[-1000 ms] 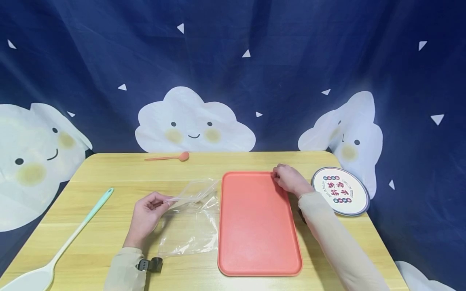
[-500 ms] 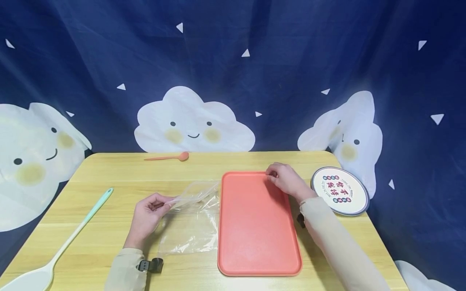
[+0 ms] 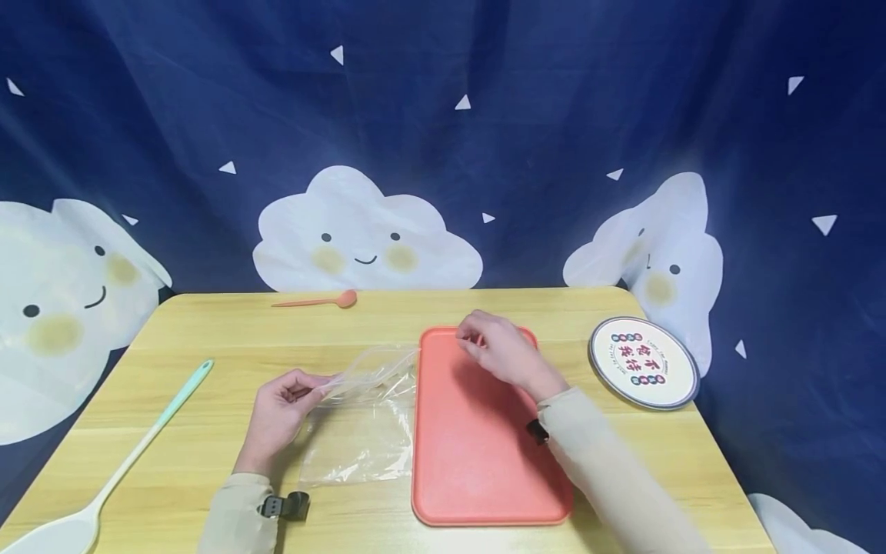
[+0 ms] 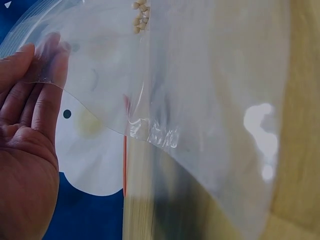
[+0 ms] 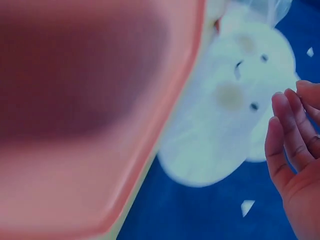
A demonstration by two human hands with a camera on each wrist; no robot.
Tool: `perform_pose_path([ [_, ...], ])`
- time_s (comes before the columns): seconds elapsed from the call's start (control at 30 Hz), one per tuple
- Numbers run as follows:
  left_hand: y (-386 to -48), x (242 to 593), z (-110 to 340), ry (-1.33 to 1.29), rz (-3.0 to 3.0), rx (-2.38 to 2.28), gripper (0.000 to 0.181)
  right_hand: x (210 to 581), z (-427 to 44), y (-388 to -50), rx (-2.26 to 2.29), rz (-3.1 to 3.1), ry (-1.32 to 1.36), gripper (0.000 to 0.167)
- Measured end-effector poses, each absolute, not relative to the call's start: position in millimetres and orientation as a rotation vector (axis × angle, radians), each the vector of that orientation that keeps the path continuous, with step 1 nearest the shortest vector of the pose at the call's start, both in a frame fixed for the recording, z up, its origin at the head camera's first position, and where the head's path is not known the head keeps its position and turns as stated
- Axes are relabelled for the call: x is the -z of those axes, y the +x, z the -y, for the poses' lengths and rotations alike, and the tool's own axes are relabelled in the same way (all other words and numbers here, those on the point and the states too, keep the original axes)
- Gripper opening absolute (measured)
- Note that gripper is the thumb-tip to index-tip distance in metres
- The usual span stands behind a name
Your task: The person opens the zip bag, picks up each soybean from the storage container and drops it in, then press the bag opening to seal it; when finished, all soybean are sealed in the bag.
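Note:
With thumb and fingers my left hand point(image 3: 277, 419) pinches the rim of a clear zip bag point(image 3: 360, 442), lifting its mouth a little off the table. In the left wrist view, several small round tan beans point(image 4: 141, 19) show through the clear plastic. My right hand point(image 3: 508, 355) hovers above the far end of a red tray point(image 3: 484, 477), its fingers bent and pointing toward the bag. The thumb and fingertips point(image 5: 280, 102) come close together in the right wrist view. Whether something small is between them cannot be made out.
A round plate point(image 3: 645, 362) with red lettering lies at the right edge of the wooden table point(image 3: 208, 469). A small red spoon point(image 3: 318, 300) rests at the back edge. At left is a long white spoon point(image 3: 121, 469) with a green handle end.
My right hand has moved left from the tray's far right corner to above its far middle, nearer the bag. The left hand and the bag hardly differ.

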State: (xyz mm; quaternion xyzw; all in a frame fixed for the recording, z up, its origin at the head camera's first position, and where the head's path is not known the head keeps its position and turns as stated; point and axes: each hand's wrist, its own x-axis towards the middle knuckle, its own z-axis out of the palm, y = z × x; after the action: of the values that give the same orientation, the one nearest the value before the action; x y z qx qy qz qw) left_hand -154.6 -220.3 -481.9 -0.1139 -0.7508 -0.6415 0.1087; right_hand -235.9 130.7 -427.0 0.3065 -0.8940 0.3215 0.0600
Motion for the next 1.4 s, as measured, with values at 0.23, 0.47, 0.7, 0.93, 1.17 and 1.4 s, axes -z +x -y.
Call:
perform_pose_path([
  [0.23, -154.7, 483.1, 220.6, -0.307, 2.192, 1.894, 0.008, 421.5, -84.3, -227.0, -1.142, 2.676, 1.019, 0.008],
  [0.47, -155.3, 484.9, 218.1, -0.268, 2.187, 1.904, 0.011, 427.4, -44.2, -229.9, -1.201, 2.646, 1.121, 0.006],
  [0.7, -153.6, 485.0, 219.7, -0.227, 2.184, 1.905, 0.009, 434.3, -15.3, -231.3, -1.127, 2.717, 1.164, 0.009],
  [0.93, -152.0, 483.8, 220.0, -0.229, 2.199, 1.891, 0.008, 437.9, -10.8, -229.4, -1.052, 2.717, 1.161, 0.018],
  [1.17, -154.2, 483.5, 219.1, -0.213, 2.204, 1.849, 0.011, 436.2, -37.8, -235.6, -1.029, 2.729, 1.027, 0.028],
  [1.4, -153.4, 482.2, 219.2, -0.179, 2.104, 1.822, 0.012, 445.0, -52.6, -241.5, -0.967, 2.927, 1.049, 0.042],
])
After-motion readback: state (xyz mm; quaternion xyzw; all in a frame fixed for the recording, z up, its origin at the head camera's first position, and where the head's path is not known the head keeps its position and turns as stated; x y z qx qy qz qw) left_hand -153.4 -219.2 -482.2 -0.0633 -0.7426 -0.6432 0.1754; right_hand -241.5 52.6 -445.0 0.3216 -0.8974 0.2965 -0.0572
